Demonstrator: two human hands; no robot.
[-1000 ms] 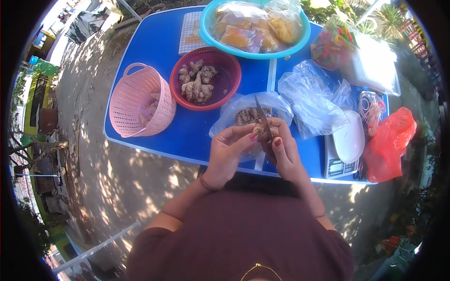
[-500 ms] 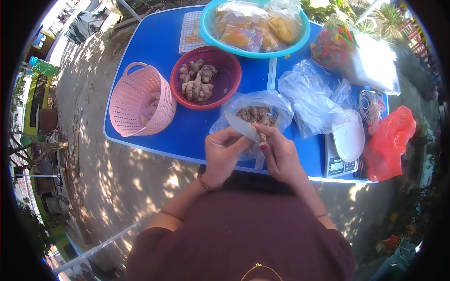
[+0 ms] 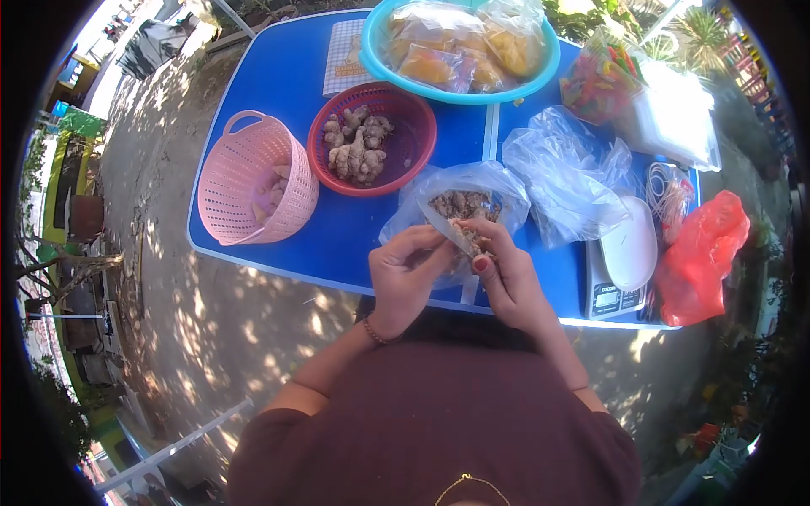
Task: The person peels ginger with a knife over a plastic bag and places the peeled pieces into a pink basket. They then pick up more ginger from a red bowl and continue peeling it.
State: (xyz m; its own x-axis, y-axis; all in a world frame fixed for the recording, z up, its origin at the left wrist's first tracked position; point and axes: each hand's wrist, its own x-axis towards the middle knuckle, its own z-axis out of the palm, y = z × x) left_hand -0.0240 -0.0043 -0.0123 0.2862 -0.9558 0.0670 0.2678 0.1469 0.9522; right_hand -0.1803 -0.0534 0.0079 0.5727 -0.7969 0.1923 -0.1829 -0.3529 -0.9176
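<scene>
My left hand is closed on a knife, whose pale blade points up and lies against a piece of ginger. That ginger piece is pinched in my right hand, fingers wrapped round it and mostly hiding it. Just beyond both hands, a clear plastic bag lies open with brown peelings inside. Unpeeled ginger roots sit in a red basket to the left. Pale pieces rest at the bottom of a pink basket farther left.
A turquoise basin of filled bags stands at the far edge of the blue table. Rightward lie crumpled plastic bags, a kitchen scale, a red bag, a white container and a bag of peppers.
The knife blade has tilted and shows narrower, lying closer along the ginger. Both hands have shifted only slightly; the baskets and bags stay in place.
</scene>
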